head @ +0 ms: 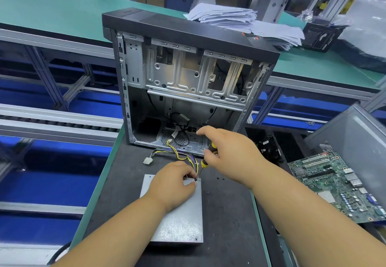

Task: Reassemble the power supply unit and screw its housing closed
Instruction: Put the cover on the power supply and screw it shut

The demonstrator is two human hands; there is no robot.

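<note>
Lying flat on the dark mat [227, 214], the grey PSU [179, 223] sat near the front edge, just ahead of the open case [188, 74]. Its cable bundle [183, 156] of yellow, black and purple wires ran from the far right corner toward the case, ending in a white connector [147, 160] that rested on the mat. The left hand [174, 180] lay on the PSU's far end, fingers curled and pinching at that corner, where a dark screw [195, 180] met the screwdriver tip. The right hand [227, 154] gripped the yellow-and-black screwdriver [205, 161] by its handle, index finger extended toward the case, shaft slanting down to the screw. Two small screws [220, 178] lay loose on the mat just right of the corner. The case stood upright with its side panel off, showing a bare metal drive cage and loose black cables at the floor. To the right, a green motherboard [338, 185] rested beside a grey panel [359, 141], with a black fan [268, 147] behind it. A stack of papers [240, 19] lay on the green bench [48, 11] behind the case; beside it, a black box [320, 37] carried white print too small to read.
</note>
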